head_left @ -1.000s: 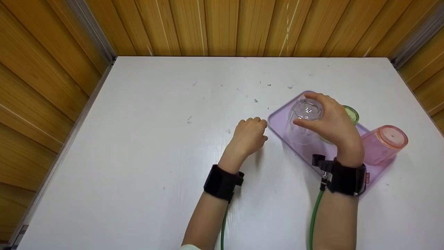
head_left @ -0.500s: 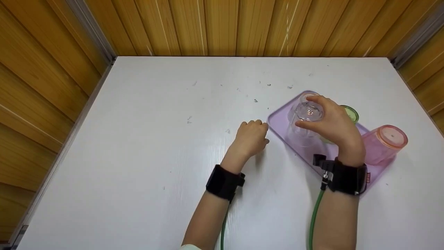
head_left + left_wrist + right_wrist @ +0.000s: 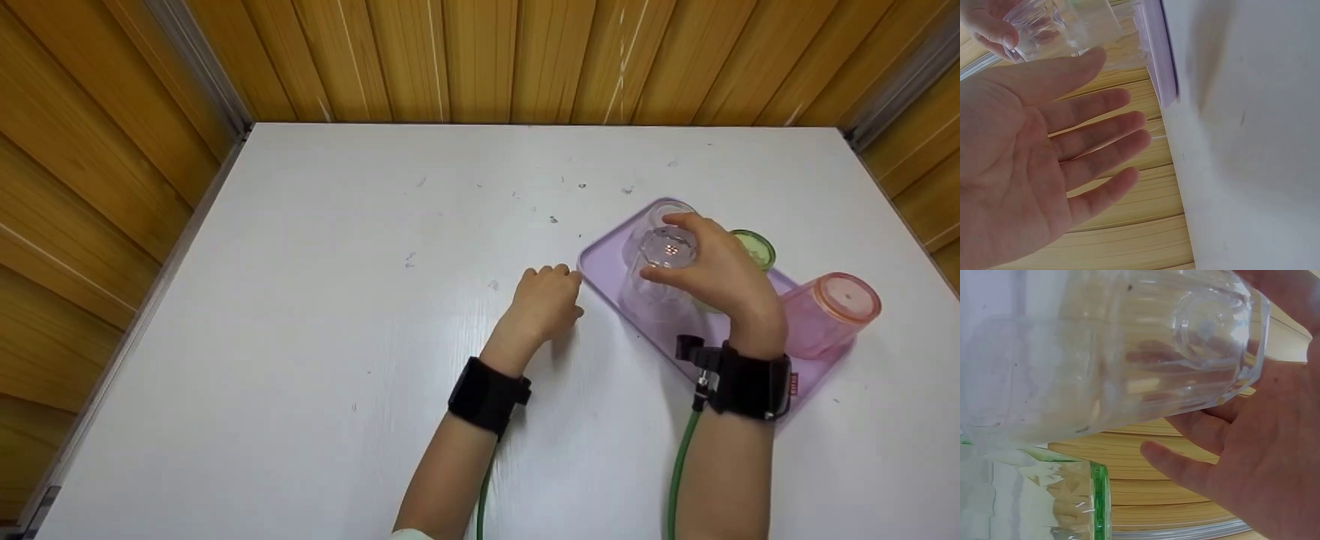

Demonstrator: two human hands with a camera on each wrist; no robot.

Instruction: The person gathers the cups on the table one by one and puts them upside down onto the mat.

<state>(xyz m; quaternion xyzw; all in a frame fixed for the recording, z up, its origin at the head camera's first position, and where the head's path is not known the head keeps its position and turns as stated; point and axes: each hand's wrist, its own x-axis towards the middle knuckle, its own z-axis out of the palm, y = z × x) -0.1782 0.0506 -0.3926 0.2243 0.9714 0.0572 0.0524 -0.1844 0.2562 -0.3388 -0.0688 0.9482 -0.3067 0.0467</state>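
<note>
My right hand (image 3: 724, 274) grips a clear glass (image 3: 660, 289) around its base end, which points up. The glass stands mouth down over the lilac tray (image 3: 600, 262); whether its rim touches the tray cannot be told. Just behind it shows the round base of a second clear glass (image 3: 670, 211). A green-rimmed clear glass (image 3: 1081, 500) is beside the held one, partly covered by my right hand in the head view. My left hand (image 3: 546, 300) is left of the tray, holding nothing; the left wrist view shows its palm with loosely extended fingers.
A pink tumbler (image 3: 832, 311) stands upside down at the tray's right end, close to my right wrist. The white table (image 3: 337, 300) meets wood-look walls (image 3: 480, 60) at its back and sides. Green cables (image 3: 682, 465) trail from the wrist bands.
My right hand and the clear glass have shifted slightly toward me, and more of the second clear glass shows behind. My left hand has also come slightly nearer to me.
</note>
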